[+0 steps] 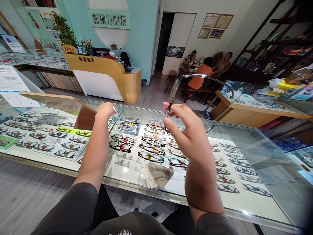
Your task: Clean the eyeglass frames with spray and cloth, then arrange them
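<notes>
Just the head view to go on here. A pair of glasses [173,89] is held up above the display counter [130,185] by the right hand [192,130], pinched at the frame between thumb and fingertips, with the rest of the hand kept pretty loose and part open. Off to the left, at the far edge, the left hand [105,111] is bent down right at a small blue-and-white bottle [115,116]; the fingers are mostly hidden, so how tightly it's gripped, if at all, can't be told. On the near side, a crumpled beige cloth [156,173] is left lying on the glass, touched by neither hand. Rows of other frames [152,148] are laid out in the counter. As for progress, honestly looks like partway: the pair is already picked up, but it isn't set back down yet, and the cloth isn't in use. Whether anything has been put on the lenses can't be made out, so that bit can't be called done or not.
</notes>
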`<state>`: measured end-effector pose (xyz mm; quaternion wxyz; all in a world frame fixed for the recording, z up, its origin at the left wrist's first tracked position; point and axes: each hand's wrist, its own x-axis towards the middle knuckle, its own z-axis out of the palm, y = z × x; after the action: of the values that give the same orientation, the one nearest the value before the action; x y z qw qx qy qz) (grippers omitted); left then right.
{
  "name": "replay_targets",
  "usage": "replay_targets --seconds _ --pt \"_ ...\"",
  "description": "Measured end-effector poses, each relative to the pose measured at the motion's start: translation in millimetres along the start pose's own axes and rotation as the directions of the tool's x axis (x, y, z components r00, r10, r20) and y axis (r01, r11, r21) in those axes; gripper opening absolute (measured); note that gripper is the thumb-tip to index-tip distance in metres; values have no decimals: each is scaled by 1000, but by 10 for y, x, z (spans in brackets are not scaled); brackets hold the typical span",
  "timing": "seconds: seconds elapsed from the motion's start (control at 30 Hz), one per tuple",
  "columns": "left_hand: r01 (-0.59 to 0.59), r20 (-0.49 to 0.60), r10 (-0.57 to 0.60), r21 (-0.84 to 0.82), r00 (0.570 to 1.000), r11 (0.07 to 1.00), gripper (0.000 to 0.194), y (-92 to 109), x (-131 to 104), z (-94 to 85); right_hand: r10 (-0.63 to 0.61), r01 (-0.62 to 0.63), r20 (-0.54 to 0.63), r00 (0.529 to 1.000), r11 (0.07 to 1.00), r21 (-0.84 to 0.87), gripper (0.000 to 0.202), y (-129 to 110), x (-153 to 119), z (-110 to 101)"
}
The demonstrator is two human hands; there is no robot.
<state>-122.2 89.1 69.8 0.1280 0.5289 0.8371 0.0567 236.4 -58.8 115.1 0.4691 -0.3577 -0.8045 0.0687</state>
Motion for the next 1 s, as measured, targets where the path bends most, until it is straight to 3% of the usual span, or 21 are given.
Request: replay_targets --seconds 0.1,0.2,0.27,0.33,0.43,0.53,0.63,0.8,0.87,1.0 --pt "-125 -243 99 -93 965 988 25 5 -263 -163 16 -16 -22 1000 1000 5 30 39 8 -23" --pt "-400 -515 200 -313 834 862 26 46 -526 -269 34 -33 -44 998 999 19 34 76 20 -43" --pt "-597 -634 212 -488 744 636 31 109 -660 -293 52 -50 -44 998 998 46 36 97 33 -56" --pt "-706 -688 199 -614 698 354 39 204 -761 -287 73 -70 -26 997 992 105 36 112 50 -72" --pt "-695 -676 222 -719 702 9 49 388 -902 -246 102 -103 14 995 962 255 32 118 76 -99" --pt "-572 -603 327 -797 728 -195 56 572 -1067 -183 133 -138 40 990 915 379 32 106 88 -127" --pt "-476 -530 432 -847 730 -237 64 703 -1235 -120 144 -156 60 988 896 417 34 96 87 -146" --pt "-381 -408 553 -909 727 -170 85 787 -1400 -85 156 -177 83 984 872 455 34 110 92 -153" --pt "-354 -376 579 -922 724 -156 94 806 -1417 -90 163 -195 107 981 854 482 34 117 99 -147" --pt "-359 -384 557 -920 736 -159 95 878 -1378 -49 177 -248 181 967 807 536 36 131 123 -70"
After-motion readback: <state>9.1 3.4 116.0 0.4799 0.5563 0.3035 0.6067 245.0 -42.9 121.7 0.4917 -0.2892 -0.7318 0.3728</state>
